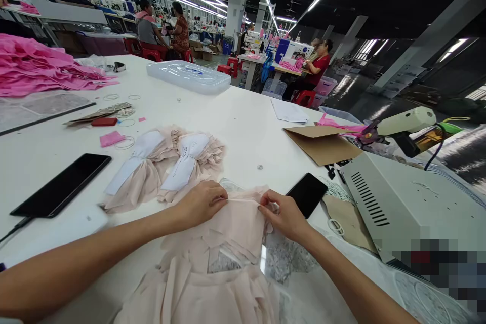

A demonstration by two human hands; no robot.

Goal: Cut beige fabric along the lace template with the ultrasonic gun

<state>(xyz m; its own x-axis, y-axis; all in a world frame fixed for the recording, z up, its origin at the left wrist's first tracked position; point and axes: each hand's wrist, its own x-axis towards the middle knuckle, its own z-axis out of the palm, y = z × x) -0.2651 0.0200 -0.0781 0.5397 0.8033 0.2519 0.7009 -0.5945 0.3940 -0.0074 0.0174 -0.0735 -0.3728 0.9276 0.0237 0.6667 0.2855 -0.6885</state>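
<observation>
A pale pink fabric piece [243, 228] is stretched along its upper edge between my two hands. My left hand [203, 202] pinches one end of that edge, fingers closed. The other end is gripped between the thumb and fingers of my right hand [283, 212]. Nearer to me lies a heap of the same pale fabric [216, 298] on the table. Just beyond my left hand are two gathered fabric bundles, each wrapped with a white paper band [184, 162]. A black phone [308, 193] rests beside my right hand.
At left lie a larger phone [63, 182] with a cable and a bright pink fabric pile [41, 66]. A clear plastic lid [190, 75] sits at the table's far edge. On the right stand a grey metal box [421, 202] and folded cardboard [322, 144]. People sit at sewing machines beyond.
</observation>
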